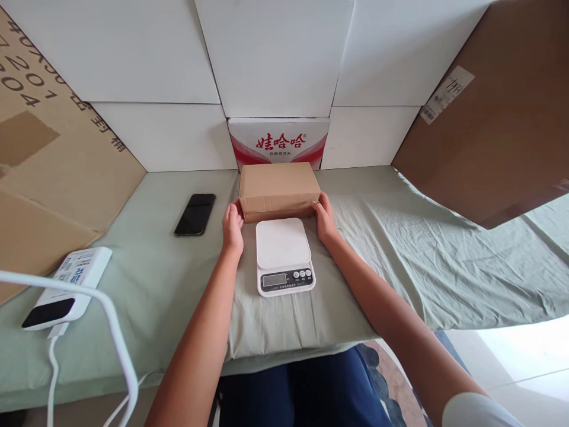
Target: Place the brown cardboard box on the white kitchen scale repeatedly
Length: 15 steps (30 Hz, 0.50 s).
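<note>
Cardboard box [280, 193] and hands are making one row from where I'm standing: the left hand [233, 228] is cupping one end, the right hand [326, 220] is gripping the other, its thumb lying near the front corner. Both hands are holding the box, spread about as wide as its length. Its long axis is running from hand to hand, crosswise to the person, with a long side facing them and the plain top facing up. A white scale [283, 243] is sitting between the wrists, just on the near side of the box — I can't tell whether they're touching, nor whether the box is resting or lifted. The step in hand seems to be this two-handed hold; moving the box is calling, I'd judge, for even pressure — and level hands.
</note>
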### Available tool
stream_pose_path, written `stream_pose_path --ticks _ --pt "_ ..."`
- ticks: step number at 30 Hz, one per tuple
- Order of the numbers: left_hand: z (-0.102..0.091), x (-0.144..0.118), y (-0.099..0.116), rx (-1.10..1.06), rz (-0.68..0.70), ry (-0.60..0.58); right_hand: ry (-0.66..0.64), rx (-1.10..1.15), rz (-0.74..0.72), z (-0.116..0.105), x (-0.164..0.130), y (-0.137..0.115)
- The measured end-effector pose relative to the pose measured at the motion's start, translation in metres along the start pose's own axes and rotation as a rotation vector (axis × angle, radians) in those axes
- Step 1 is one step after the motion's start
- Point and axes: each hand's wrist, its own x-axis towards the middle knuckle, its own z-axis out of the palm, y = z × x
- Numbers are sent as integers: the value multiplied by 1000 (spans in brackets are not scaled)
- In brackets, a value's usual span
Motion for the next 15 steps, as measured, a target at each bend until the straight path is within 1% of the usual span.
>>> stream_pose_path --ticks 15 --pt "-2 1 -2 31 7 5 -6 -17 -11 0 -1 -3"
